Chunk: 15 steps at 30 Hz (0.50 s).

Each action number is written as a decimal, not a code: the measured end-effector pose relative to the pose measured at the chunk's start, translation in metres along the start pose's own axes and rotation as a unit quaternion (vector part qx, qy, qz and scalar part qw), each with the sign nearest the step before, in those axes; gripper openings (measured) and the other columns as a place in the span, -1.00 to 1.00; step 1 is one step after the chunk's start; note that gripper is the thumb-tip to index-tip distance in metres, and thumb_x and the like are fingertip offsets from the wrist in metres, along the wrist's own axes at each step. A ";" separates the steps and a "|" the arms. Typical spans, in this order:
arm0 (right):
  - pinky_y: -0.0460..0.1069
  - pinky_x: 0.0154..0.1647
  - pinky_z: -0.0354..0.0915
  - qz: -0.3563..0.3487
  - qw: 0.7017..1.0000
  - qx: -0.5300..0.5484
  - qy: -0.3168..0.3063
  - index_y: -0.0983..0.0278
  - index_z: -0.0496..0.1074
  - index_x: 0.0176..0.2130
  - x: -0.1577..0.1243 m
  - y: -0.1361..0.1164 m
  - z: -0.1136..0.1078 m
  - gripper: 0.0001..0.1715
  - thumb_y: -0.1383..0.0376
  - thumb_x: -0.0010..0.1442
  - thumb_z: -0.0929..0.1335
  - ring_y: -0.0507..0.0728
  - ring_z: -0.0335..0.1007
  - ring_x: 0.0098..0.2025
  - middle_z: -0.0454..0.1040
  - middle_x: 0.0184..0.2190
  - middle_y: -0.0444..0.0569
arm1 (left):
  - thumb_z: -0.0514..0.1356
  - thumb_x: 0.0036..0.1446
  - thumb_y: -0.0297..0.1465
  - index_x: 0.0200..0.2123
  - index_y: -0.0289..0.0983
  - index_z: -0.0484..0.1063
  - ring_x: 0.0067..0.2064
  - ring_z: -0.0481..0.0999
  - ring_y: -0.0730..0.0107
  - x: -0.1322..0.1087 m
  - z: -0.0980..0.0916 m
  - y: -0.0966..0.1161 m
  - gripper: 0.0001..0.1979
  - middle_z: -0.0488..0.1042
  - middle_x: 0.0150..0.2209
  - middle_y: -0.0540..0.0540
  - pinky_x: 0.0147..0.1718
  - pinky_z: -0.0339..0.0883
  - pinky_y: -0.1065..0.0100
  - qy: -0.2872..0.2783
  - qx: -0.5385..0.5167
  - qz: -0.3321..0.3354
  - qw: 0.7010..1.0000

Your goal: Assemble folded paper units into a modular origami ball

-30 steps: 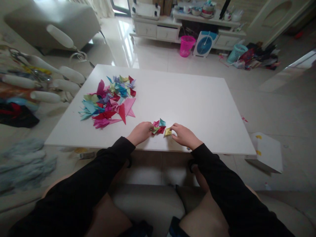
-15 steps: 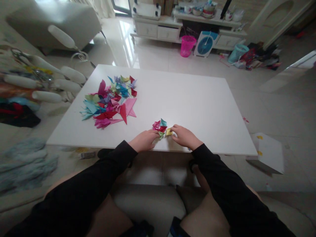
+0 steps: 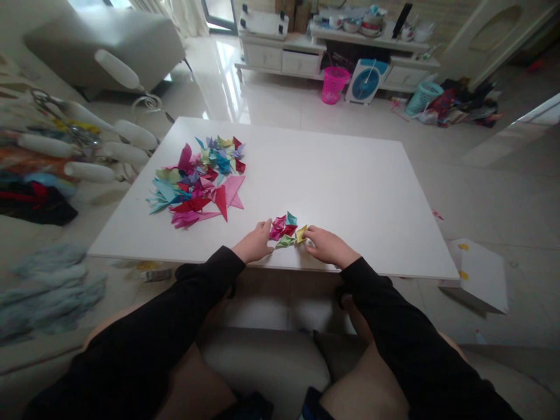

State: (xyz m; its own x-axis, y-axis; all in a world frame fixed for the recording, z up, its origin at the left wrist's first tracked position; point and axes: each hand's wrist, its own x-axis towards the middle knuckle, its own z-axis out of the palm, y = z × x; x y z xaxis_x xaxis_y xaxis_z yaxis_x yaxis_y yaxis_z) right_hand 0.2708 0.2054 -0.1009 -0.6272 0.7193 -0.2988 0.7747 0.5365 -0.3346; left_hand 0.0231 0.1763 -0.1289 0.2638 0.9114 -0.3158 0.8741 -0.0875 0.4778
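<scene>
Arranging step: the right hand (image 3: 329, 245) pinches the yellow paper (image 3: 301, 234) — green paper (image 3: 285, 241) just left of this grip; the left hand (image 3: 255, 242), fingers parted, beside the magenta paper (image 3: 275, 235). Next, a light leftward nudge seems called for.

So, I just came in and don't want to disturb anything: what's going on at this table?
Someone is handling small folded papers near the close edge of the white table. The right hand has its fingertips at a yellow paper; whether it is pinched isn't clear. The left hand, fingers spread, is beside a little group of pink, teal, red and green papers. A bigger heap of colorful folded paper lies farther left on the table.
</scene>
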 end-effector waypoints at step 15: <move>-0.02 0.04 0.31 0.014 0.997 -0.009 -0.078 0.33 0.49 0.06 -0.003 0.000 -0.003 -0.65 0.33 0.29 0.35 0.22 0.49 0.04 0.46 0.08 0.20 | 0.32 0.02 -0.48 0.17 -0.34 0.32 0.13 0.44 0.07 0.022 0.014 0.004 -0.40 0.48 0.02 -0.23 0.14 0.36 0.16 0.037 -0.077 0.062 0.994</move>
State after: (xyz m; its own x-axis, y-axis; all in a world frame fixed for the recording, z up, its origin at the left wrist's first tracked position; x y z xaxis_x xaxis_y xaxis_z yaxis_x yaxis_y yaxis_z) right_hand 0.2731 0.2045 -0.0970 -0.6085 0.6584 -0.4430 0.7930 0.5252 -0.3087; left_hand 0.0378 0.1905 -0.1455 0.3300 0.9251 -0.1878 0.7629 -0.1442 0.6302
